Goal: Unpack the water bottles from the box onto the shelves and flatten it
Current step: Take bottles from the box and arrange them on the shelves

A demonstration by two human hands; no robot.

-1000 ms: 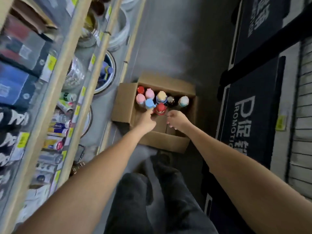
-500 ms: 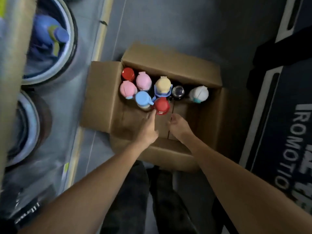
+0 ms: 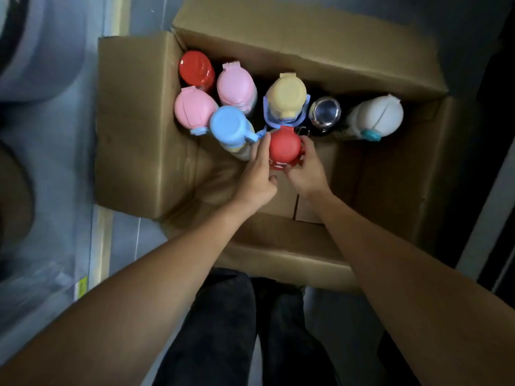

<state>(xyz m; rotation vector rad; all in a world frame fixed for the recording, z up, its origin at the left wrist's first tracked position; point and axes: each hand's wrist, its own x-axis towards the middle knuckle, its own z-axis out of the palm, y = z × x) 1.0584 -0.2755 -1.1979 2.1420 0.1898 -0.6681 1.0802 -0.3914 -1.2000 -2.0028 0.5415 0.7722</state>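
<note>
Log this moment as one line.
phase: picking bottle | left hand: holds near red-capped water bottle | right hand: holds same bottle | open brown cardboard box: eight bottles inside

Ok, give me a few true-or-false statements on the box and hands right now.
1. The left hand and right hand both hold the front red bottle. True.
2. The box holds five bottles. False: eight stand in it.
3. The white bottle is farthest right. True.
4. The box is closed. False: its flaps lie open.
</note>
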